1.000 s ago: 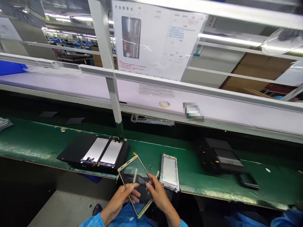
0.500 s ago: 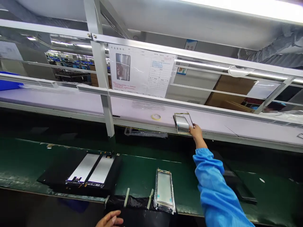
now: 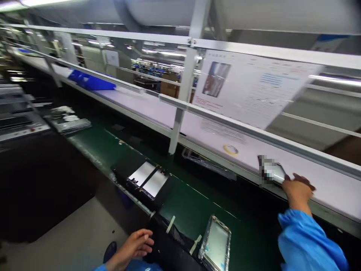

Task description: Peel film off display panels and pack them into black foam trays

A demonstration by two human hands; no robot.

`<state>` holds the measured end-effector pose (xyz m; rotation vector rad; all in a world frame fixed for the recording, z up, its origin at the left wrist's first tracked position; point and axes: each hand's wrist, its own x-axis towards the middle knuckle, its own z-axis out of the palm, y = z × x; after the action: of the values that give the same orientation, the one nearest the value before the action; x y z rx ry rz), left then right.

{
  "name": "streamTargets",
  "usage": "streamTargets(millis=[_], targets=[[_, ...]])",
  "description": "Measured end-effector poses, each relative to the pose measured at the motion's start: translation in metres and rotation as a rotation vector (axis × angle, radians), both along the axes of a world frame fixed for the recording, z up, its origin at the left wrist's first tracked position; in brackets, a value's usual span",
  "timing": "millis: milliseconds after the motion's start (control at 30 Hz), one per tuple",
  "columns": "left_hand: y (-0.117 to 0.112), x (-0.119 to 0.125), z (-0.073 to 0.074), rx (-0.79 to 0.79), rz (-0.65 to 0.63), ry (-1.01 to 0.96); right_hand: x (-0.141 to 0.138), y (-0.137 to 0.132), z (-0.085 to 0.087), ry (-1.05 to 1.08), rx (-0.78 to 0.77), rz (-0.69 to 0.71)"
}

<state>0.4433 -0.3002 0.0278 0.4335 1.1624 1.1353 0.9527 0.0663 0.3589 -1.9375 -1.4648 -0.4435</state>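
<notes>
My right hand (image 3: 297, 190), in a blue sleeve, reaches up to the white upper shelf (image 3: 197, 126) and rests on a glass screen panel (image 3: 278, 174) lying there; part of the panel is blurred out. Its fingers lie over the panel's near end. My left hand (image 3: 135, 245) sits low at the near edge of the green belt (image 3: 186, 195), fingers loosely curled, beside a black sheet (image 3: 169, 248) with pale tape strips. It holds nothing. A wrapped screen panel (image 3: 216, 244) lies on the belt to the right of that sheet.
A black tray (image 3: 143, 180) with two silver panels lies on the belt to the left. A tape roll (image 3: 231, 149) sits on the shelf. An instruction sheet (image 3: 251, 88) hangs above. A white post (image 3: 182, 94) rises from the bench. Stacked panels (image 3: 67, 119) lie far left.
My view has swung left. My right hand stays at the panel on the upper shelf, which now lies flatter. A second ago both hands held that gold-edged panel near my lap.
</notes>
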Motion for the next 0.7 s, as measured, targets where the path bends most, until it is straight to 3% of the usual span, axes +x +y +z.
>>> streamTargets(millis=[67, 100, 167, 233, 333, 400, 433, 467, 533, 700], targets=[[0.005, -0.009, 0.002, 0.014, -0.023, -0.046, -0.036, -0.023, -0.028, -0.027, 0.195, 0.088], [0.009, -0.015, 0.001, 0.02, -0.037, -0.066, -0.06, -0.041, -0.049, -0.059, 0.317, 0.212], [0.014, -0.029, -0.003, 0.041, -0.064, -0.094, -0.118, -0.086, -0.102, -0.098, 0.395, 0.48], [0.016, -0.049, -0.008, 0.061, -0.087, -0.106, -0.187, -0.135, -0.167, -0.071, 0.274, 0.656], [0.007, -0.096, -0.017, 0.055, -0.085, -0.105, -0.296, -0.193, -0.266, 0.071, -0.02, 0.753], [-0.003, -0.141, -0.023, 0.029, -0.06, -0.109, -0.365, -0.214, -0.316, 0.151, -0.188, 0.773], [-0.009, -0.167, -0.026, 0.016, -0.041, -0.112, -0.397, -0.218, -0.333, 0.166, -0.263, 0.799], [-0.016, -0.194, -0.028, 0.005, -0.013, -0.112, -0.429, -0.219, -0.344, 0.167, -0.327, 0.832], [-0.03, -0.251, -0.033, -0.009, 0.063, -0.1, -0.491, -0.211, -0.352, 0.134, -0.417, 0.914], [-0.06, -0.369, -0.037, -0.066, 0.233, -0.04, -0.636, -0.157, -0.319, -0.036, -0.512, 1.038]])
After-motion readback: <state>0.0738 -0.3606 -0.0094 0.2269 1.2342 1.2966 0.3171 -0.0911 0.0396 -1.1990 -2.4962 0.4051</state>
